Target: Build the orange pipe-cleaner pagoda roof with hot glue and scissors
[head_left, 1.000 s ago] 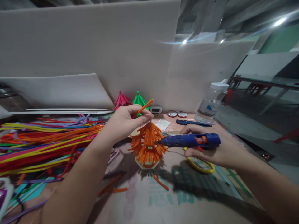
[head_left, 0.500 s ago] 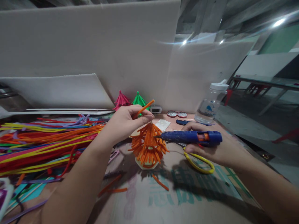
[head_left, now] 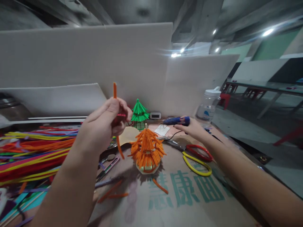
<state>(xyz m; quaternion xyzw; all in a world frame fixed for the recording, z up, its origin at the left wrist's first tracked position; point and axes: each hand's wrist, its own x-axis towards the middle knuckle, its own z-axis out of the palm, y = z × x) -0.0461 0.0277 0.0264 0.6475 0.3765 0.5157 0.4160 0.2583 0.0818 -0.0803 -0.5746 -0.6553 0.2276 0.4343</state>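
My left hand [head_left: 110,118] is raised, its fingers closed around an orange pipe cleaner [head_left: 115,90] that stands upright, one end above the fist and one below. Farther back on the right, my right hand [head_left: 188,126] holds the blue glue gun [head_left: 174,121] low over the table. Between my arms stands an orange pagoda-like model [head_left: 148,148] of short pipe cleaner pieces on a pale base, a thin stick showing at its top. Neither hand touches it. Behind it is a similar green model [head_left: 139,111].
Scissors with red and yellow handles [head_left: 197,164] lie right of the model. Many coloured pipe cleaners [head_left: 35,151] cover the left side. Orange scraps [head_left: 160,186] lie in front. A clear bottle [head_left: 207,107] stands back right, a small digital display [head_left: 155,115] at the back.
My left hand has moved left, away from the orange model, its pipe cleaner now upright. My right hand has drawn the glue gun back from the model. The view has shifted slightly.
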